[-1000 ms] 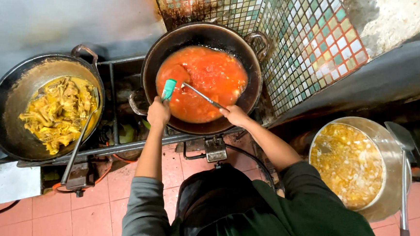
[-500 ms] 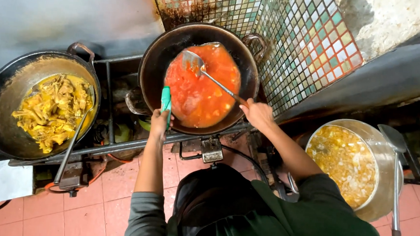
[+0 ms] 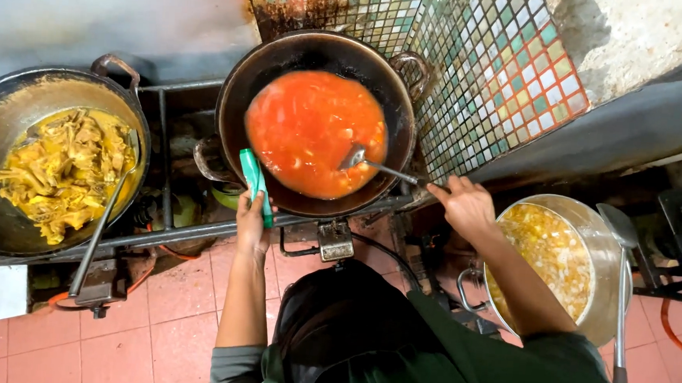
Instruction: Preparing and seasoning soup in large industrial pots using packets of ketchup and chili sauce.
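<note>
Sitting on the burner in the middle, dark wok (image 3: 318, 56) of red sauce (image 3: 313, 134), with left hand (image 3: 252, 221) gripping its green handle (image 3: 254, 174), right hand (image 3: 465, 207) closing on the ladle (image 3: 378, 165) dipping into it, between the yellow-food wok (image 3: 15, 101) and steel pot (image 3: 583, 230).

single head cam, straight down from above the person, mid distance; stove with two woks (image 3: 317, 127) far, floor tiles (image 3: 175, 315) near, pot (image 3: 558, 260) right; no second view
</note>
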